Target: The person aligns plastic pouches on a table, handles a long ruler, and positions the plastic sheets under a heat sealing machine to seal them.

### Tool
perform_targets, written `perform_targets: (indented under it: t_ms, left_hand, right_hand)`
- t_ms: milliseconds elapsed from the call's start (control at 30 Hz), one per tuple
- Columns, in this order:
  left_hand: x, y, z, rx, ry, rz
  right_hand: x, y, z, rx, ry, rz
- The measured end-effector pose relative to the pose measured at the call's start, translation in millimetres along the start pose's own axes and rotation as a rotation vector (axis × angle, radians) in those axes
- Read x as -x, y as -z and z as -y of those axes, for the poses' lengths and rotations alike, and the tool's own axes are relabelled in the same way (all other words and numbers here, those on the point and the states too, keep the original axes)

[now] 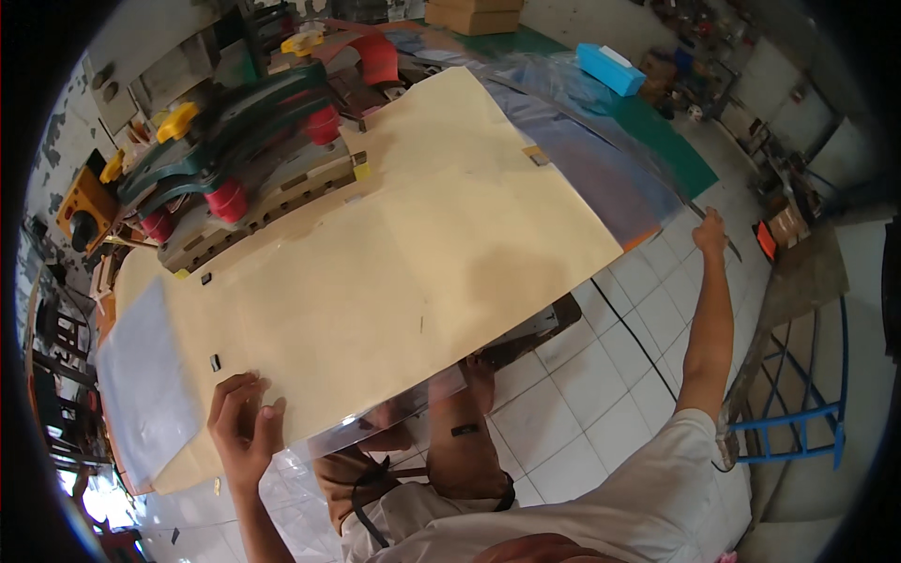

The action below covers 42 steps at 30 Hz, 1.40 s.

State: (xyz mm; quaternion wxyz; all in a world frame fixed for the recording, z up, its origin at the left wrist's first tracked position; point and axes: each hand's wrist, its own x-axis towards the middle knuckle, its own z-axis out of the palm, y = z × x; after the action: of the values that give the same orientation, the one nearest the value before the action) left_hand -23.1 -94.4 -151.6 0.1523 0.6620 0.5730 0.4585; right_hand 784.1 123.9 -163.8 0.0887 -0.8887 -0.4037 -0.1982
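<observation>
My left hand point(246, 424) lies flat and open on the near corner of the big cream sheet point(404, 244), fingers spread, pressing rather than gripping. My right hand point(710, 230) is stretched far out to the other side, closed on the edge of the clear plastic film point(601, 159) that covers the far part of the table point(676, 141) beyond the sheet. The cream sheet covers most of the table, its near edge hanging over toward my knees, and a clear strip shows along that edge. To do this well, I think I should keep my left palm down firmly so the sheet cannot slide, and draw the film evenly and low with my right, so it does not crease or drag the sheet askew. The green and red clamp frame point(235, 141) sits on the sheet's far left corner and helps pin it.
</observation>
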Motion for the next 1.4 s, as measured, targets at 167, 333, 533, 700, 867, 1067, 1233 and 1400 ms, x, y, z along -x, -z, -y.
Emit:
perform_targets:
  t_ms: [167, 333, 533, 700, 867, 1067, 1233, 1400]
  left_hand:
    - [-3, -3, 1, 0.07, 0.053, 0.001]
    - [-4, -6, 6, 0.117, 0.072, -0.006]
    - [-4, -2, 1, 0.089, 0.058, -0.01]
    - [-5, -2, -4, 0.105, 0.053, -0.009]
    - [-2, 0, -3, 0.105, 0.041, -0.009]
    - [1, 6, 1, 0.186, 0.018, 0.011]
    - [1, 10, 0, 0.157, 0.001, 0.003]
    - [-2, 6, 0, 0.168, -0.004, -0.012]
  right_hand:
    - [-32, -17, -15, 0.001, 0.083, 0.199]
    - [-82, -32, -68, -0.256, 0.251, 0.227]
    - [-74, 46, -65, -0.622, 0.458, 0.368]
    - [-25, 123, -43, -0.83, 0.383, 0.35]
    - [11, 143, -13, -0.947, 0.333, 0.267]
    - [13, 134, 22, -1.071, 0.277, 0.222]
    - [11, 140, 68, -1.148, 0.32, 0.185]
    - [-12, 134, 123, -1.127, 0.282, 0.144]
